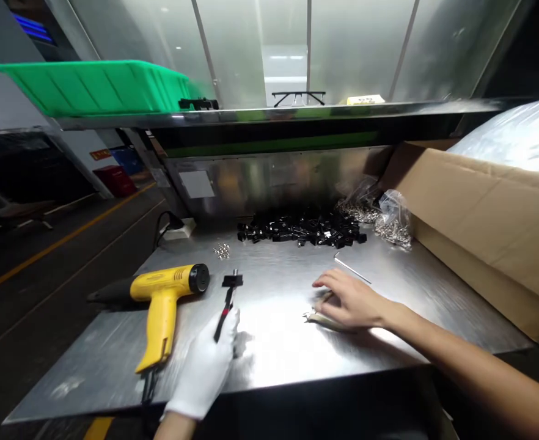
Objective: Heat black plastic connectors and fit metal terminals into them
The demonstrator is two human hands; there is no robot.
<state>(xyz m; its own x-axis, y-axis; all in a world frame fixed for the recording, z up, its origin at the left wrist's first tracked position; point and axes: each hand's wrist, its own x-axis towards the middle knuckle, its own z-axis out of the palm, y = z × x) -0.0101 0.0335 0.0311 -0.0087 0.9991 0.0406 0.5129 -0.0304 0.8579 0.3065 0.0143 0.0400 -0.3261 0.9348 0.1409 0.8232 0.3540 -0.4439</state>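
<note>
My left hand (209, 351), in a white glove, is closed around a slim black plastic part (228, 299) with a red band. The part points away from me, with a wider black crosspiece and a small metal stud at its far end. Bare and curled, my right hand (349, 299) has its fingers around the handles of small pliers (322, 320) at the tabletop. Their metal jaws point left, and the palm hides some of the handles. Just beyond that hand lies a hex key (352, 269).
A yellow heat gun (162, 299) lies at the left. Small metal fittings (222, 250) and a heap of black parts (301, 229) sit farther back, near plastic bags of metal pieces (393, 223). A cardboard box (480, 226) borders the right; a green bin (99, 88) stands on the shelf.
</note>
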